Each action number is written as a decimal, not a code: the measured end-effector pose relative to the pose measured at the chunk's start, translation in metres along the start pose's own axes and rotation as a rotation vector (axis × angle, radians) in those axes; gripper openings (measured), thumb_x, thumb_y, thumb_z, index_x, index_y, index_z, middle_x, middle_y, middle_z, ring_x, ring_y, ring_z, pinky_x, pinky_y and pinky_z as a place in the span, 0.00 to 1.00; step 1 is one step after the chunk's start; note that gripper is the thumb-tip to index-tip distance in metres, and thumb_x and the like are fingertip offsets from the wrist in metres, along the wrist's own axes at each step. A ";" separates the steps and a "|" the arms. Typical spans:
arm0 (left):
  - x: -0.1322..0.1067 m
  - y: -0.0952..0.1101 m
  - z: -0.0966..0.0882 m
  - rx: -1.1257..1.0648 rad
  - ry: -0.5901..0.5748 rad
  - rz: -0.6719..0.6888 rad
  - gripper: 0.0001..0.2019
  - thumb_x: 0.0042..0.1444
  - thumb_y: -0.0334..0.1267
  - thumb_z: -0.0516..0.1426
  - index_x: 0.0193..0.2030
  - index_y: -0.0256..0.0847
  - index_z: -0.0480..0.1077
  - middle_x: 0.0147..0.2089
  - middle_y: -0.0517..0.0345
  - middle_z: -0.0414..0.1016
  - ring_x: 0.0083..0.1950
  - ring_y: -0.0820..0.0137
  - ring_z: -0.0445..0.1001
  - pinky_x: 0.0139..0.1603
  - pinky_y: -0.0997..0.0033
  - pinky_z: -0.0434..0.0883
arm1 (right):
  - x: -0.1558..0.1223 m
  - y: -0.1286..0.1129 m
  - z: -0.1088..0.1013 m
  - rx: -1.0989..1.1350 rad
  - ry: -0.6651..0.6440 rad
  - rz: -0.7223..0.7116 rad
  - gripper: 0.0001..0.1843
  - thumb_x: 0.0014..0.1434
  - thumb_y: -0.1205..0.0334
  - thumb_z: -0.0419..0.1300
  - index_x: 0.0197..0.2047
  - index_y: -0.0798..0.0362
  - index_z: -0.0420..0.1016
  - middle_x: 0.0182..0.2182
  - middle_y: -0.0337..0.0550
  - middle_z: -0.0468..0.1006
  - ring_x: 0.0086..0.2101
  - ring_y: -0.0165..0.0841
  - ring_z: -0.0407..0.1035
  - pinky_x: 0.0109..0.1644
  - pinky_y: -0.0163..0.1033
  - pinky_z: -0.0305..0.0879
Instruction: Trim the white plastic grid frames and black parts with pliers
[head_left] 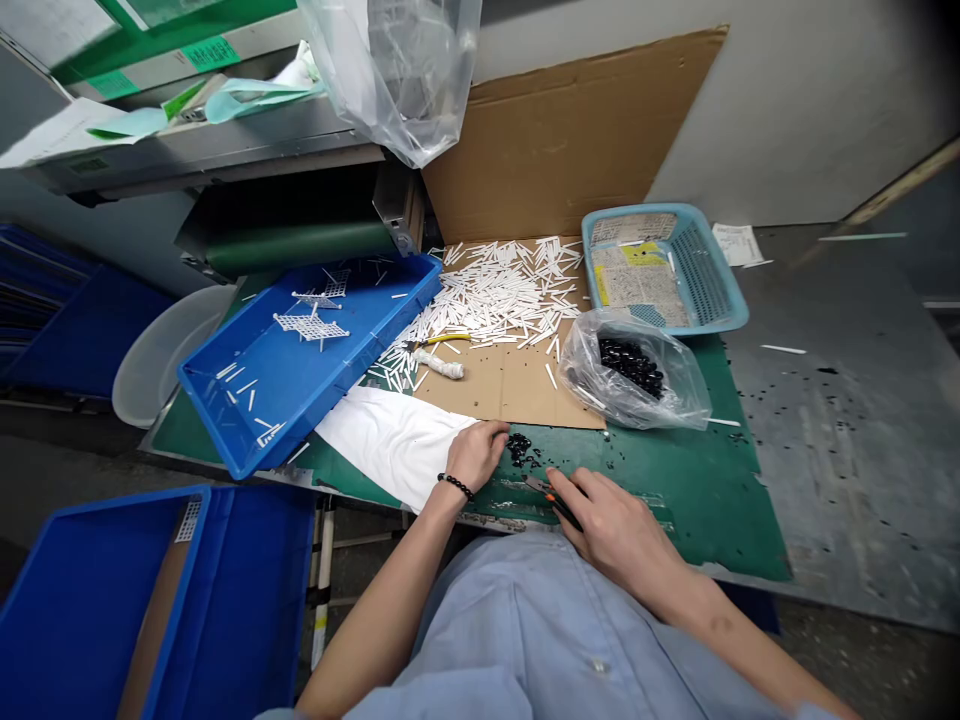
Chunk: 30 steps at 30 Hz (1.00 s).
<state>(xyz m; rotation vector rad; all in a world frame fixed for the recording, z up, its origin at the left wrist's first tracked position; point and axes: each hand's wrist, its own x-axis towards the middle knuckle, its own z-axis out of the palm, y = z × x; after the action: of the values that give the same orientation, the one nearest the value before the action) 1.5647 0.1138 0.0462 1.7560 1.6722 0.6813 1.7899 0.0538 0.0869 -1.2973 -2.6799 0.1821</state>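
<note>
My right hand [619, 525] is wrapped round a pair of small nippers [564, 510] with black and orange handles, their metal jaws pointing left toward my other hand. My left hand [477, 455], a black bead bracelet at its wrist, rests at the table's front with its fingertips pressed together. What it pinches, if anything, is too small to make out. Between the hands lies a little heap of small shiny black pieces [519, 450] on the green mat [712, 480]. A white cloth [405, 440] is spread under and left of my left hand.
Many white sticks [495, 300] cover the cardboard sheet [517, 385]. A clear bag [686, 385] holds black pieces, below a light-blue basket [739, 310]. At left, a blue tray [300, 385] contains white lattice parts [311, 326]. A yellow-handled tool [448, 338] lies among the sticks.
</note>
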 end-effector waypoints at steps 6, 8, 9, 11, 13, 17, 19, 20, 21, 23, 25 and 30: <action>0.002 0.000 -0.002 0.126 -0.092 0.101 0.11 0.59 0.38 0.54 0.45 0.45 0.76 0.41 0.52 0.76 0.43 0.62 0.70 0.46 0.67 0.62 | 0.000 0.001 0.003 0.008 0.001 0.020 0.22 0.63 0.63 0.54 0.60 0.54 0.60 0.38 0.43 0.68 0.38 0.35 0.64 0.35 0.39 0.62; 0.004 0.002 -0.004 0.092 -0.096 0.106 0.09 0.57 0.37 0.56 0.42 0.45 0.76 0.37 0.53 0.75 0.40 0.64 0.69 0.44 0.69 0.62 | 0.000 0.001 0.002 0.009 -0.002 0.020 0.22 0.63 0.63 0.54 0.60 0.54 0.60 0.38 0.44 0.68 0.38 0.35 0.64 0.36 0.39 0.62; 0.004 0.003 -0.004 0.069 -0.090 0.086 0.07 0.56 0.36 0.57 0.39 0.44 0.76 0.34 0.55 0.74 0.37 0.65 0.69 0.42 0.69 0.62 | 0.001 0.001 0.002 0.009 0.002 0.021 0.22 0.63 0.63 0.54 0.60 0.54 0.60 0.38 0.44 0.68 0.38 0.35 0.64 0.36 0.39 0.62; 0.003 0.005 -0.005 -0.017 -0.074 -0.019 0.04 0.53 0.37 0.59 0.34 0.42 0.75 0.25 0.60 0.68 0.30 0.69 0.65 0.35 0.71 0.60 | 0.001 0.001 0.001 0.009 0.016 0.037 0.22 0.63 0.63 0.53 0.60 0.55 0.60 0.38 0.44 0.68 0.38 0.35 0.64 0.37 0.39 0.61; -0.001 0.007 -0.005 -0.208 -0.074 -0.179 0.06 0.51 0.40 0.60 0.31 0.39 0.73 0.21 0.64 0.61 0.24 0.74 0.58 0.28 0.74 0.55 | 0.001 0.001 0.000 0.005 0.034 0.065 0.23 0.63 0.63 0.53 0.61 0.55 0.61 0.38 0.45 0.68 0.37 0.36 0.63 0.38 0.39 0.61; -0.015 0.014 -0.009 -0.741 -0.197 -0.476 0.14 0.47 0.45 0.64 0.33 0.36 0.71 0.20 0.69 0.54 0.19 0.81 0.45 0.20 0.76 0.42 | 0.003 0.000 -0.003 -0.016 0.042 0.100 0.23 0.63 0.63 0.53 0.61 0.55 0.61 0.38 0.45 0.68 0.37 0.36 0.61 0.40 0.41 0.59; -0.022 0.019 -0.012 -0.939 -0.281 -0.555 0.17 0.44 0.46 0.66 0.34 0.36 0.69 0.19 0.72 0.49 0.18 0.82 0.40 0.19 0.76 0.38 | 0.005 -0.001 -0.004 -0.035 0.029 0.104 0.22 0.63 0.63 0.53 0.60 0.55 0.62 0.38 0.45 0.68 0.37 0.37 0.61 0.41 0.42 0.58; -0.026 0.021 -0.013 -1.010 -0.311 -0.573 0.18 0.43 0.46 0.66 0.33 0.36 0.68 0.19 0.73 0.47 0.18 0.83 0.39 0.18 0.76 0.37 | 0.006 -0.002 -0.005 -0.044 0.022 0.103 0.22 0.63 0.63 0.53 0.60 0.55 0.63 0.38 0.45 0.68 0.37 0.37 0.61 0.41 0.42 0.58; -0.028 0.024 -0.015 -1.062 -0.333 -0.582 0.18 0.43 0.46 0.67 0.33 0.36 0.68 0.19 0.73 0.46 0.18 0.83 0.39 0.18 0.77 0.36 | 0.007 -0.003 -0.006 -0.051 0.015 0.100 0.22 0.63 0.63 0.53 0.60 0.55 0.63 0.38 0.46 0.68 0.37 0.38 0.61 0.41 0.42 0.57; -0.032 0.030 -0.016 -1.118 -0.356 -0.592 0.18 0.43 0.44 0.68 0.32 0.36 0.67 0.20 0.73 0.46 0.19 0.83 0.39 0.17 0.77 0.37 | 0.007 -0.005 -0.008 -0.060 0.006 0.094 0.23 0.63 0.63 0.53 0.60 0.56 0.63 0.38 0.46 0.68 0.38 0.38 0.61 0.41 0.42 0.57; -0.035 0.035 -0.017 -1.135 -0.358 -0.598 0.18 0.43 0.44 0.68 0.32 0.36 0.67 0.20 0.73 0.46 0.19 0.83 0.40 0.17 0.78 0.37 | 0.007 -0.005 -0.008 -0.068 0.008 0.091 0.23 0.63 0.63 0.54 0.61 0.56 0.63 0.38 0.46 0.68 0.38 0.38 0.60 0.41 0.42 0.56; -0.038 0.040 -0.016 -1.123 -0.365 -0.598 0.18 0.43 0.45 0.68 0.32 0.35 0.67 0.20 0.72 0.47 0.19 0.83 0.40 0.18 0.77 0.37 | 0.005 -0.006 -0.007 -0.073 0.034 0.086 0.23 0.63 0.61 0.53 0.61 0.55 0.62 0.38 0.46 0.68 0.37 0.37 0.60 0.40 0.42 0.57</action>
<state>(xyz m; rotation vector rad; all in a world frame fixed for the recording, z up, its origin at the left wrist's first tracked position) 1.5782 0.0767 0.0879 0.5041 1.0785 0.7277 1.7837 0.0549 0.0956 -1.4250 -2.6276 0.0719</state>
